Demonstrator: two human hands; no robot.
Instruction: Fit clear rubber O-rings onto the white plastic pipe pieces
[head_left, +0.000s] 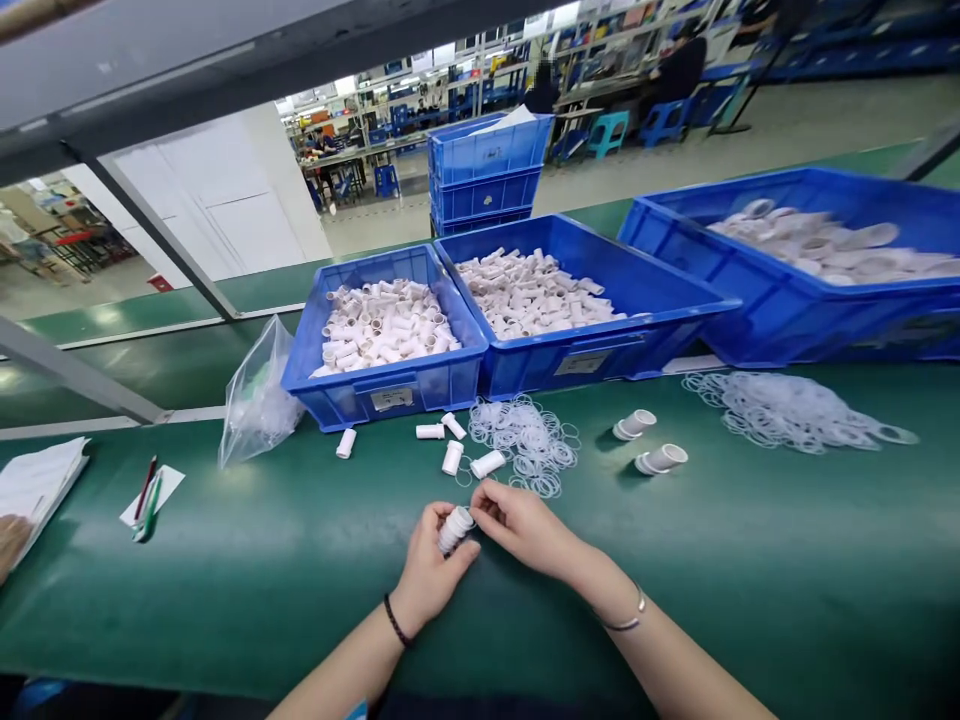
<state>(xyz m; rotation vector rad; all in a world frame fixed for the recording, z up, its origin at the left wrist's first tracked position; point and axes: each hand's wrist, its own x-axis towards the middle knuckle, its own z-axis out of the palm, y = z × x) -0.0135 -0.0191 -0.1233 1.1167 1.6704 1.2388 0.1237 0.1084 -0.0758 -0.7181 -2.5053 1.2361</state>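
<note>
Just below the middle of the frame, your left hand has its grip closed around a small white ribbed plastic tube, with the fingers wrapped about its lower half and the upper end left free. Your right hand meets that free end with its fingertips pinched together; whether they pinch one of the thin rings you cannot tell from here, it is too small to see.

The tube looks light, rigid and hollow, with a smooth moulded skin that could slip, so the ridges along its body are likely the surest place to hold. It probably stands a firm squeeze without deforming.

Above your hands lies a loose heap of clear thin rubber rings on the green matte surface. They look soft, stretchy and apt to tangle, best lifted singly by the rim. A few more white tubes lie scattered just left of the heap, and two white flanged caps rest on their sides to its right.

In the upper middle, two blue plastic crates with stiff walls hold more white tubes piled loosely.
</note>
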